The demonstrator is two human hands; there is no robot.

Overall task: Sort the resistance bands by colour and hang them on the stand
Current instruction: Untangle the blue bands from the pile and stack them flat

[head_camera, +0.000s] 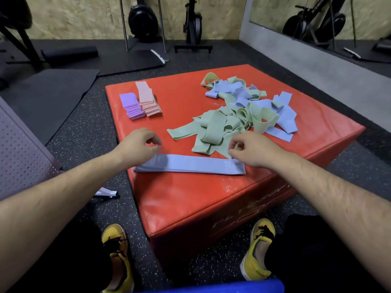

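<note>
Nearest, blue band (190, 164) flat along red pad (186, 191) edge, tangle (232, 117) behind

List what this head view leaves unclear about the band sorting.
All in the head view:
1. Whether the left hand and right hand pinch the flat blue band: curled fingers hide the contact.
2. How many bands lie in the green and blue pile: tangled, overlapping.
3. The count in the purple stack and pink stack: too small.
4. Lettering on the side of the red box: steeply angled, blurred.
5. The hanging stand: none clearly identifiable.
</note>
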